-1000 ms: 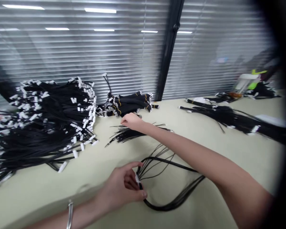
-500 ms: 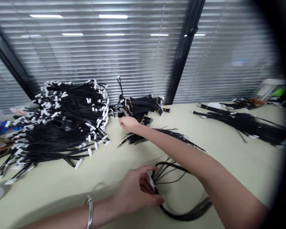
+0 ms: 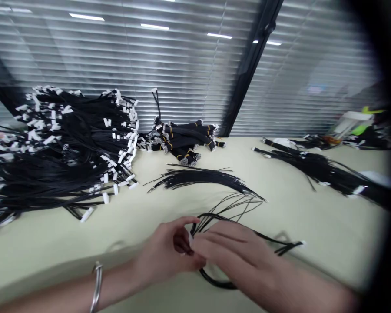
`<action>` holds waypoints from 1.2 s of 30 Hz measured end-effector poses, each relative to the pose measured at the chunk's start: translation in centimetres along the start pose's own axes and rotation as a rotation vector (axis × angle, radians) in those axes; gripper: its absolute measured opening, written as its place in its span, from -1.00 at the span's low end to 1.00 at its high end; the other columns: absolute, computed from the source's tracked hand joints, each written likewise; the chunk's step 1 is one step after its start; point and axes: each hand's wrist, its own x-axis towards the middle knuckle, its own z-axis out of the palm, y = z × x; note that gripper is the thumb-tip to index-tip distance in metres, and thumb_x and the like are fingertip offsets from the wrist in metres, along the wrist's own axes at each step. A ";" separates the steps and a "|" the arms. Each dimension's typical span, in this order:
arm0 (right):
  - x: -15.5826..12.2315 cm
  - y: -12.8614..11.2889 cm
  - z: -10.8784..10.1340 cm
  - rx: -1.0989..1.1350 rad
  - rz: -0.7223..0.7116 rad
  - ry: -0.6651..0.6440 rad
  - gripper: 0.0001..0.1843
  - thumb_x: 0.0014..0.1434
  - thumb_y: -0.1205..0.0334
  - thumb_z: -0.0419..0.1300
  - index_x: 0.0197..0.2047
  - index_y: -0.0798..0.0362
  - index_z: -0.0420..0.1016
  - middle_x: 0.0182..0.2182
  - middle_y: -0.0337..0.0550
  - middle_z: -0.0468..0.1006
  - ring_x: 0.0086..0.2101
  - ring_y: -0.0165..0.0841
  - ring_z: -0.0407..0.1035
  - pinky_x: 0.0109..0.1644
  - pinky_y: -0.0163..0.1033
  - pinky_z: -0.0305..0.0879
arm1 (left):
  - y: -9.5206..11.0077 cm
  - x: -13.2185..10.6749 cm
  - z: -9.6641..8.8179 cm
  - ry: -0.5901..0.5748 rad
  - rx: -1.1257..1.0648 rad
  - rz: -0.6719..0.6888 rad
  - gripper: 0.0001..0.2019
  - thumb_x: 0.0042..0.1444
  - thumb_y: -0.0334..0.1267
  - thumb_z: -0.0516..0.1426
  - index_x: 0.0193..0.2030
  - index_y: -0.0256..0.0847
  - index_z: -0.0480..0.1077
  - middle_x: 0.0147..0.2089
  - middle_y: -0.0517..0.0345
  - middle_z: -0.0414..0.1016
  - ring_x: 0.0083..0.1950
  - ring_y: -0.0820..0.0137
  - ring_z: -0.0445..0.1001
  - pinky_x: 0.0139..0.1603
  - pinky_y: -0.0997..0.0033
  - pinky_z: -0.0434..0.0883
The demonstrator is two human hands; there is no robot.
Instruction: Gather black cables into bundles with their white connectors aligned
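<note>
My left hand (image 3: 169, 254), a bangle on its wrist, pinches the ends of a looped bunch of thin black wires (image 3: 234, 217) near the front of the pale table (image 3: 150, 213). My right hand (image 3: 237, 256) has come up against it, fingers stretched toward the same wire ends, its image smeared by motion. A white-tipped wire end (image 3: 293, 246) sticks out to the right of that hand. Just beyond lies a loose fan of black wires (image 3: 198, 177).
A big heap of black wires with white connectors (image 3: 58, 148) fills the left. Tied wire bundles with yellow bands (image 3: 182, 141) lie by the window blinds. More black wires (image 3: 322, 171) and a white container (image 3: 348, 121) sit at the right.
My right hand has pulled back from the far bundles to my left hand at the looped wires. The view shifted slightly.
</note>
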 end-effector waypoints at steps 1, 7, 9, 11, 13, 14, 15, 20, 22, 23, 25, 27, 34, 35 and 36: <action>-1.1 -0.1 1.0 0.040 0.030 -0.015 -0.67 0.26 0.48 -0.21 -0.22 0.08 0.35 -0.42 -0.12 0.46 -0.39 -0.35 0.33 -0.29 -0.26 0.30 | -0.1 0.0 0.1 0.002 -0.019 -0.008 -0.36 -0.21 -0.33 0.29 0.09 -0.18 0.27 -0.43 0.29 0.32 -0.41 0.46 0.41 -0.41 0.51 0.36; -3.4 2.1 4.4 0.281 0.249 -0.168 -0.70 0.13 0.57 -0.06 -0.14 0.11 0.33 -0.28 -0.09 0.40 -0.27 -0.34 0.27 -0.21 -0.22 0.30 | -0.7 0.2 0.0 -0.043 -0.067 -0.030 -0.33 -0.21 -0.27 0.32 0.11 -0.12 0.24 -0.41 0.28 0.35 -0.36 0.40 0.46 -0.35 0.44 0.41; -3.3 2.3 4.2 0.273 0.228 -0.199 -0.69 0.13 0.57 -0.07 -0.13 0.11 0.33 -0.27 -0.09 0.39 -0.26 -0.33 0.27 -0.18 -0.20 0.29 | -0.6 0.2 -0.1 -0.045 -0.070 -0.038 -0.33 -0.21 -0.27 0.32 0.11 -0.11 0.24 -0.40 0.28 0.35 -0.35 0.39 0.47 -0.33 0.43 0.42; -3.1 2.1 3.8 0.226 0.179 -0.186 -0.70 0.12 0.57 -0.07 -0.16 0.12 0.35 -0.29 -0.08 0.40 -0.26 -0.31 0.27 -0.18 -0.18 0.28 | -0.4 0.1 -0.1 -0.044 -0.073 -0.039 -0.33 -0.21 -0.27 0.31 0.11 -0.11 0.24 -0.41 0.29 0.34 -0.35 0.39 0.47 -0.31 0.41 0.42; -3.1 1.7 3.6 0.163 0.116 -0.150 -0.70 0.09 0.59 -0.07 -0.19 0.16 0.36 -0.31 -0.06 0.40 -0.28 -0.29 0.27 -0.18 -0.14 0.28 | -0.2 0.1 -0.1 -0.043 -0.069 -0.043 -0.34 -0.21 -0.29 0.31 0.11 -0.11 0.25 -0.41 0.29 0.35 -0.36 0.40 0.47 -0.32 0.42 0.42; -3.1 1.5 3.6 0.129 0.089 -0.135 -0.69 0.07 0.60 -0.07 -0.20 0.18 0.37 -0.32 -0.05 0.41 -0.28 -0.27 0.27 -0.18 -0.13 0.27 | -0.1 0.0 -0.1 -0.041 -0.062 -0.045 -0.35 -0.21 -0.29 0.31 0.10 -0.10 0.25 -0.41 0.29 0.35 -0.37 0.41 0.46 -0.33 0.43 0.42; -3.2 1.3 3.6 0.091 0.068 -0.130 -0.70 0.06 0.60 -0.07 -0.21 0.19 0.38 -0.32 -0.03 0.41 -0.28 -0.26 0.27 -0.18 -0.11 0.27 | -0.1 0.0 0.0 -0.039 -0.054 -0.044 -0.35 -0.21 -0.30 0.30 0.10 -0.10 0.25 -0.42 0.30 0.36 -0.38 0.42 0.45 -0.34 0.44 0.41; -4.0 0.9 4.1 -0.095 -0.014 -0.217 -0.71 0.07 0.59 -0.06 -0.23 0.19 0.40 -0.29 -0.02 0.42 -0.27 -0.21 0.26 -0.14 -0.02 0.23 | -0.2 -0.1 0.1 -0.015 -0.034 -0.025 -0.38 -0.20 -0.30 0.30 0.08 -0.10 0.28 -0.44 0.32 0.34 -0.41 0.46 0.42 -0.41 0.51 0.36; -4.1 1.0 4.2 -0.122 -0.025 -0.244 -0.71 0.09 0.58 -0.07 -0.22 0.19 0.40 -0.28 -0.02 0.41 -0.27 -0.23 0.26 -0.13 -0.02 0.22 | -0.4 0.0 0.1 -0.012 -0.040 -0.031 -0.36 -0.21 -0.30 0.31 0.09 -0.10 0.27 -0.43 0.31 0.35 -0.40 0.46 0.42 -0.39 0.50 0.37; -4.1 1.0 4.3 -0.121 -0.024 -0.246 -0.71 0.10 0.58 -0.08 -0.22 0.19 0.39 -0.28 -0.02 0.41 -0.27 -0.23 0.26 -0.12 -0.03 0.22 | -0.4 0.0 0.1 -0.014 -0.042 -0.033 -0.35 -0.22 -0.30 0.31 0.10 -0.11 0.26 -0.42 0.30 0.35 -0.40 0.46 0.41 -0.38 0.49 0.37; -4.1 1.1 4.2 -0.106 -0.016 -0.243 -0.72 0.11 0.57 -0.08 -0.22 0.19 0.39 -0.29 -0.02 0.41 -0.26 -0.24 0.26 -0.13 -0.04 0.23 | -0.5 0.1 0.1 -0.019 -0.045 -0.035 -0.34 -0.22 -0.30 0.31 0.11 -0.11 0.25 -0.42 0.30 0.35 -0.40 0.46 0.41 -0.38 0.48 0.38; -4.1 1.1 4.2 -0.094 -0.005 -0.241 -0.73 0.12 0.56 -0.07 -0.22 0.20 0.39 -0.29 -0.02 0.41 -0.26 -0.24 0.27 -0.14 -0.05 0.24 | -0.6 0.1 0.0 -0.023 -0.048 -0.036 -0.34 -0.21 -0.29 0.31 0.11 -0.10 0.25 -0.42 0.30 0.35 -0.40 0.47 0.39 -0.38 0.49 0.38; -3.9 1.1 3.9 -0.067 -0.002 -0.273 -0.70 0.09 0.60 -0.08 -0.20 0.22 0.38 -0.26 0.00 0.40 -0.24 -0.22 0.24 -0.16 -0.05 0.25 | -0.5 0.0 0.0 -0.026 -0.040 -0.034 -0.38 -0.18 -0.29 0.30 0.10 -0.06 0.26 -0.44 0.33 0.33 -0.42 0.48 0.38 -0.40 0.50 0.37; -3.9 1.1 3.8 -0.051 -0.003 -0.272 -0.69 0.08 0.61 -0.09 -0.19 0.23 0.38 -0.27 0.00 0.39 -0.25 -0.22 0.24 -0.17 -0.05 0.26 | -0.5 0.0 0.0 -0.028 -0.046 -0.038 -0.37 -0.18 -0.29 0.30 0.10 -0.06 0.26 -0.44 0.33 0.33 -0.41 0.48 0.39 -0.39 0.49 0.38; -3.8 1.1 3.7 -0.036 -0.004 -0.269 -0.68 0.07 0.62 -0.09 -0.18 0.25 0.38 -0.28 0.01 0.39 -0.25 -0.23 0.24 -0.18 -0.06 0.26 | -0.5 0.0 0.0 -0.031 -0.051 -0.041 -0.37 -0.18 -0.30 0.30 0.10 -0.06 0.26 -0.44 0.33 0.33 -0.41 0.47 0.39 -0.39 0.49 0.38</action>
